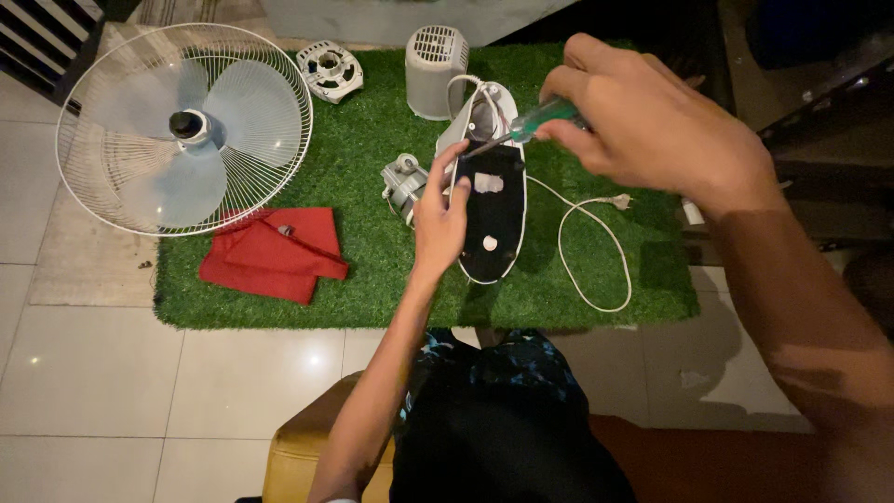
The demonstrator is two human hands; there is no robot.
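Right hand (pixel 652 121) grips a green-handled screwdriver (pixel 521 123), its tip angled down at the top of the oval fan base (pixel 494 219). Left hand (pixel 440 216) steadies that base, fingers curled on its left edge. The base lies on a green turf mat (pixel 372 279), motor (pixel 402 182) just beside it, a red cloth (pixel 275 253) and fan cage (pixel 182 126) farther left.

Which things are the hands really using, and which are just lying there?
In use: left hand steadying the fan base; right hand holding the green screwdriver.
Lying about: fan cage, red cloth, motor, grey cover, plug.
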